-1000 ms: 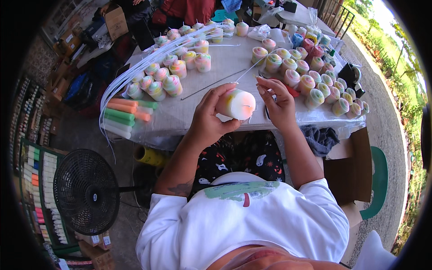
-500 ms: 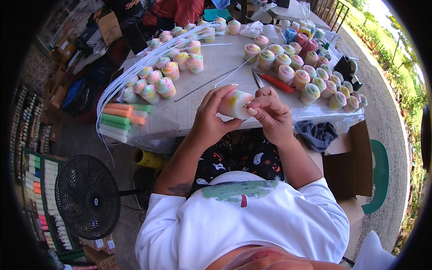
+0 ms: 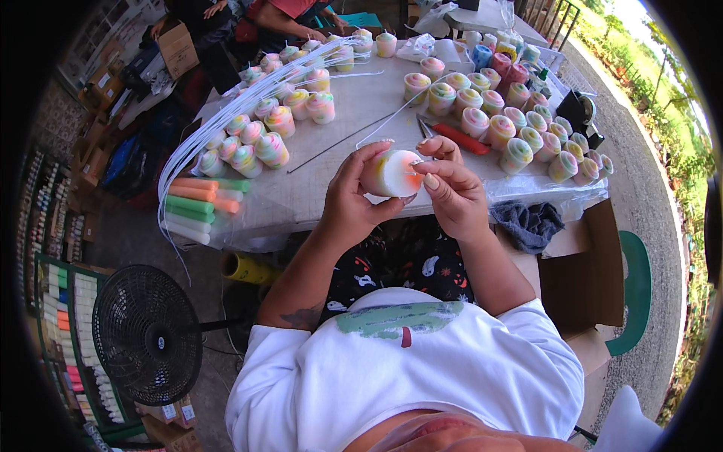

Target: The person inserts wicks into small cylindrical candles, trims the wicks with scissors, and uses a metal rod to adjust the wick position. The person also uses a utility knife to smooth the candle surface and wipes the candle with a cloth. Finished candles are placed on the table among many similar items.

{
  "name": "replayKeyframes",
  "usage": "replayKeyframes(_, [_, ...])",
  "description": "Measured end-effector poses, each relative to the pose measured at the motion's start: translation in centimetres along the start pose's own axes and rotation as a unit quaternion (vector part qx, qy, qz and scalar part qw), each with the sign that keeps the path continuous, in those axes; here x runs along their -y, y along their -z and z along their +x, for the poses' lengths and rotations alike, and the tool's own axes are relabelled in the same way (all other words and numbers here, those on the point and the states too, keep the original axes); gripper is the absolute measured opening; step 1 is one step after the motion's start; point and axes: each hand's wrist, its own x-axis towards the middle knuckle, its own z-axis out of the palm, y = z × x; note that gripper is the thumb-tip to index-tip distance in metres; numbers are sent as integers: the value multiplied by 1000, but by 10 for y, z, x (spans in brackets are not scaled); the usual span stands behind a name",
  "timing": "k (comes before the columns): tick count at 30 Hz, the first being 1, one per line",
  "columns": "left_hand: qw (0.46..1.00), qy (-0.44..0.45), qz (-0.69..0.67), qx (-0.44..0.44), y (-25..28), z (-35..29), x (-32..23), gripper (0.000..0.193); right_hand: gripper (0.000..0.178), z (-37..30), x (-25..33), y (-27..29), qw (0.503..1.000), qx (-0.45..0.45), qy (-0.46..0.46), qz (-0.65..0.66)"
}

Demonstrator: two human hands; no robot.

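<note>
My left hand (image 3: pixel 354 181) is wrapped round a pale candle (image 3: pixel 392 177) with yellow and orange patches. The candle is tilted on its side above the table's near edge, its flat white base turned to the right. At that base my right hand (image 3: pixel 456 184) pinches a thin white wick end (image 3: pixel 412 173) between thumb and fingers; the fingers partly hide it. From the candle's far side a long white wick (image 3: pixel 388 118) runs up across the table. Just beyond my hands lie a thin metal rod (image 3: pixel 331 143) and red-handled pliers (image 3: pixel 461 139).
Swirl-topped candles (image 3: pixel 320 108) stand in groups left and right on the table (image 3: pixel 361 94). A bundle of white wicks (image 3: pixel 184 139) drapes over the left side near coloured sticks (image 3: pixel 192 203). A dark cloth (image 3: pixel 527 226) and open carton (image 3: pixel 584 271) sit right; a fan (image 3: pixel 151 335) stands left.
The candle has turned so more of its base shows, with an orange patch in view. My right fingers have spread slightly. At the back, a person's arms now reach toward the table.
</note>
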Motion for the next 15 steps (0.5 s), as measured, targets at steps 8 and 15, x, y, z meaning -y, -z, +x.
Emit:
replayKeyframes(8, [998, 34, -42, -32, -6, -1, 0, 67, 20, 0, -3, -9, 995, -21, 37, -87])
replayKeyframes(15, [999, 12, -1, -39, -8, -1, -3, 66, 22, 1, 2, -13, 992, -35, 46, -111])
